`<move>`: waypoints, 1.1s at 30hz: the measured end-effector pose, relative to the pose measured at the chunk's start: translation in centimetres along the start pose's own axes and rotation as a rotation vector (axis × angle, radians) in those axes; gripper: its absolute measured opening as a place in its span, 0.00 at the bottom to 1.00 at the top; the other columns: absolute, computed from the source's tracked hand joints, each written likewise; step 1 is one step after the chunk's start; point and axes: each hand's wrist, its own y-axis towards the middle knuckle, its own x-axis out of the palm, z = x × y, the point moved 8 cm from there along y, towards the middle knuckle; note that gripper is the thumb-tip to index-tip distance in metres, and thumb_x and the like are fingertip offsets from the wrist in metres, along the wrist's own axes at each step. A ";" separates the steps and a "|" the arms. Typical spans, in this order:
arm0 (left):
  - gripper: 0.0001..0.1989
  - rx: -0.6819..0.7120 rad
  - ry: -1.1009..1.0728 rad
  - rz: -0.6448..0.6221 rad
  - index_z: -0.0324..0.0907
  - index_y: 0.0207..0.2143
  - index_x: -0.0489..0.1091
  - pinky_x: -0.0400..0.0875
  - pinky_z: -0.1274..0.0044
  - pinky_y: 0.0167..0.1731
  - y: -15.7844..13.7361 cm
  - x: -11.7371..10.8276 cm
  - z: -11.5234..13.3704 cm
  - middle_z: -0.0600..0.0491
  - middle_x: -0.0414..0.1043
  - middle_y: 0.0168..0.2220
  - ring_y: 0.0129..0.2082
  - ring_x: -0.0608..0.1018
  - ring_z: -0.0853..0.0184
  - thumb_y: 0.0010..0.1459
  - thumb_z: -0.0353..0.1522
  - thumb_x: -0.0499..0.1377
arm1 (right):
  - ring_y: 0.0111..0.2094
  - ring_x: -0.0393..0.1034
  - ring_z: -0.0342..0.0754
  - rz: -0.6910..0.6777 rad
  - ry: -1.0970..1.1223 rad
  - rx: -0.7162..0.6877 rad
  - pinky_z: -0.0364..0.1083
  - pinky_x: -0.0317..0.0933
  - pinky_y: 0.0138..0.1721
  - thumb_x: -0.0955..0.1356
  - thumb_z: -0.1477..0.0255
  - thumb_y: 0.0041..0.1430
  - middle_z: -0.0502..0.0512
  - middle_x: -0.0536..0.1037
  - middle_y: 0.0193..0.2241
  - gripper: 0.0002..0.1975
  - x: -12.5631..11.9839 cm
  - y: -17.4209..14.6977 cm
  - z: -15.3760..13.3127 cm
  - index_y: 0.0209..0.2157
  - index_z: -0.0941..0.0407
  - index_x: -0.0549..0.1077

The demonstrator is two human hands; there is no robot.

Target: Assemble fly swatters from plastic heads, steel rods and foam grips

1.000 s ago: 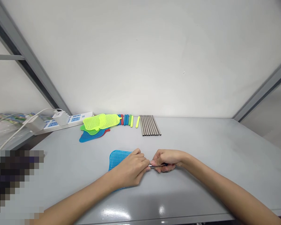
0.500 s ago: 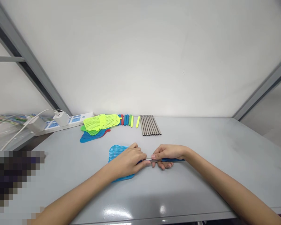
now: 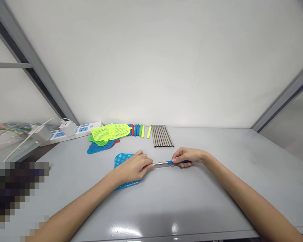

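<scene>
Our hands now stand farther apart than a moment ago, so more of the tube (image 3: pixel 160 163) shows bare between them, and our right hand (image 3: pixel 183 157) has slid onto the grip (image 3: pixel 169 162). We judge that the grip sits on the tube's end and the parts are joined. Our left hand (image 3: pixel 135 167) curls closely over the tube's other end and the mesh (image 3: pixel 121 158), hiding their joint; our right thumb and fingers wrap the grip, the lower fingers looser. The swatter is at the near middle of the table (image 3: pixel 217 188), its long axis running sideways, mesh leftward, grip rightward and slightly farther from us.
</scene>
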 end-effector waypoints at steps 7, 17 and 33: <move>0.15 -0.018 0.007 0.004 0.40 0.25 0.59 0.57 0.76 0.33 -0.4 1.0 0.2 0.55 0.60 0.22 0.26 0.63 0.69 0.60 0.34 0.41 | 0.11 0.48 0.32 0.060 0.026 0.027 0.36 0.37 0.10 0.67 0.64 0.48 0.45 0.61 0.13 0.16 0.3 0.3 0.1 0.30 0.65 0.72; 0.15 -0.005 0.046 0.016 0.39 0.24 0.58 0.56 0.75 0.34 -0.4 1.2 0.2 0.55 0.58 0.21 0.24 0.62 0.70 0.61 0.34 0.40 | 0.11 0.47 0.32 0.074 0.080 0.105 0.35 0.34 0.09 0.68 0.63 0.46 0.45 0.61 0.12 0.17 0.5 0.4 0.7 0.30 0.66 0.72; 0.15 -0.006 -0.030 0.051 0.40 0.24 0.62 0.58 0.75 0.35 0.2 0.1 -0.5 0.55 0.61 0.21 0.25 0.64 0.70 0.59 0.36 0.43 | 0.11 0.43 0.31 0.040 0.109 0.130 0.36 0.35 0.09 0.66 0.61 0.48 0.44 0.60 0.13 0.18 0.9 0.4 0.7 0.32 0.64 0.71</move>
